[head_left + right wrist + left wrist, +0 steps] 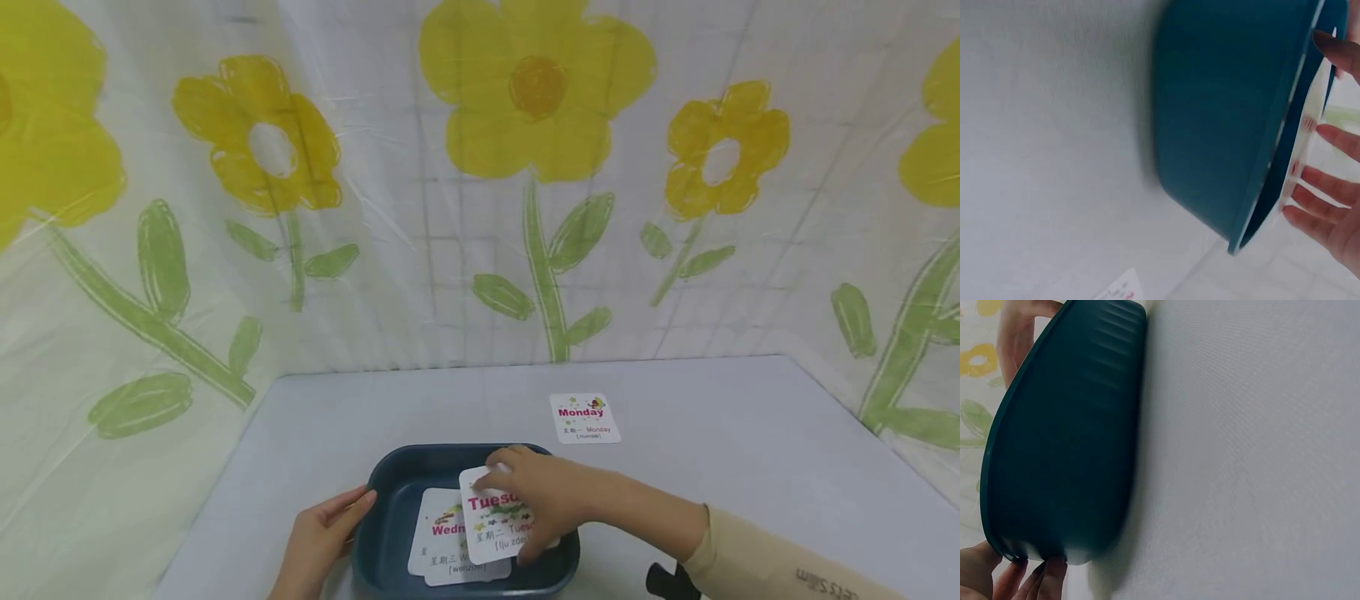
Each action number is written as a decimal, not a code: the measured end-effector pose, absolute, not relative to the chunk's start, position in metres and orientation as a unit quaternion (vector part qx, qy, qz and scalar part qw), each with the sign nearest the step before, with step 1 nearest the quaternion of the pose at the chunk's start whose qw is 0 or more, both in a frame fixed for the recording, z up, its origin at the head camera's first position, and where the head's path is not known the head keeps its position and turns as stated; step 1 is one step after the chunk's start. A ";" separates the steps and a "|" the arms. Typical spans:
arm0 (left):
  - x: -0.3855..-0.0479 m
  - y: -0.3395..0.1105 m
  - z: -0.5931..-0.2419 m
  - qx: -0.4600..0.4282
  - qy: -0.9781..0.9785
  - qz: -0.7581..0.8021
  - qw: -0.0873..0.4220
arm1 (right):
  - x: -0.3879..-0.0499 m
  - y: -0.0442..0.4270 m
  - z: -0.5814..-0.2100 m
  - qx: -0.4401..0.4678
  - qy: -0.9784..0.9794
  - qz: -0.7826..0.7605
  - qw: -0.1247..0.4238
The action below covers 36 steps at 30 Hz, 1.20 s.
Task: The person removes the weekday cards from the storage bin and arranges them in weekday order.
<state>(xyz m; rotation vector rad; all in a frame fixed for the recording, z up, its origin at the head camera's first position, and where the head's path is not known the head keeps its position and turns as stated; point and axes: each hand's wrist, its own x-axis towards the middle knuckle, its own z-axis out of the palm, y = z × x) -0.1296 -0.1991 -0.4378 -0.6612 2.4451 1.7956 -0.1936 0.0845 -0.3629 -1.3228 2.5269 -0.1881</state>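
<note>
At the near side of a pale table (420, 400), a person's left hand (321, 533) pinches the left end of a dark teal tray (382, 533), thumb at the rim; should that hold slacken, a knock could slide the tray. Inside, a Wednesday card (437, 542) overlaps at least one other card, partly hidden by the Tuesday card (487, 533), so a fingertip reaching too deep might drag up a second. The right hand (555, 500), apart from the left, clasps the Tuesday card by opposite edges over the tray's right half; squeezed too hard, the thin card could bow and spring free, or, carried low, catch the rim. Farther off, right of centre, a Monday card (585, 418) lies flat before a flowered curtain (390, 250), where a sweeping sleeve (780, 554) could nudge it.
</note>
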 end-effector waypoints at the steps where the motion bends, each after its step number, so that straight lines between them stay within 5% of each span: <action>1: -0.130 -0.199 -0.438 -0.213 0.787 0.579 0.019 | -0.194 0.085 -0.361 -0.456 0.877 -0.065 0.141; 20: -0.132 -0.204 -0.442 -0.213 0.802 0.558 0.025 | -0.206 0.161 -0.339 -0.369 0.912 -0.095 0.151; 36: -0.130 -0.205 -0.441 -0.212 0.805 0.553 0.031 | -0.225 0.232 -0.360 -0.330 0.922 -0.120 0.164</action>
